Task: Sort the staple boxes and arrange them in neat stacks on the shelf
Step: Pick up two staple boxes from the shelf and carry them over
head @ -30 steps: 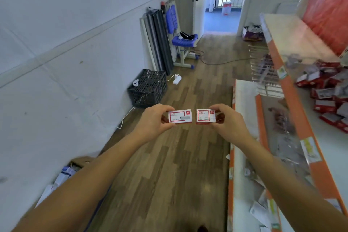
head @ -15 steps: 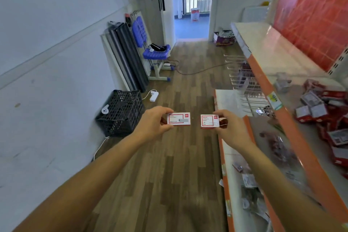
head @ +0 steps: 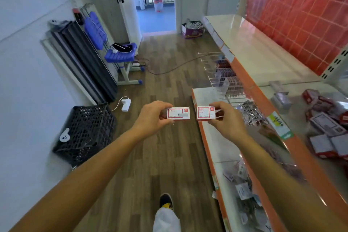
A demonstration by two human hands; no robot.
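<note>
Comparing step, I reckon: my left hand (head: 152, 117) pinches one staple box (head: 178, 113), my right hand (head: 227, 119) pinches a second box (head: 206, 113), held just apart over the floor (head: 169, 156), labels up. Next I'd turn to the shelf (head: 260, 94), where the loose pile (head: 327, 124) sits, and start stacks.

White trouser leg (head: 166, 221), black-yellow shoe (head: 165, 200)

Glossy shelf (head: 250, 47) reflects red tiles; wood-grain floor (head: 165, 156), black plastic lattice crate (head: 88, 133), cardboard staple boxes (head: 323, 133).
</note>
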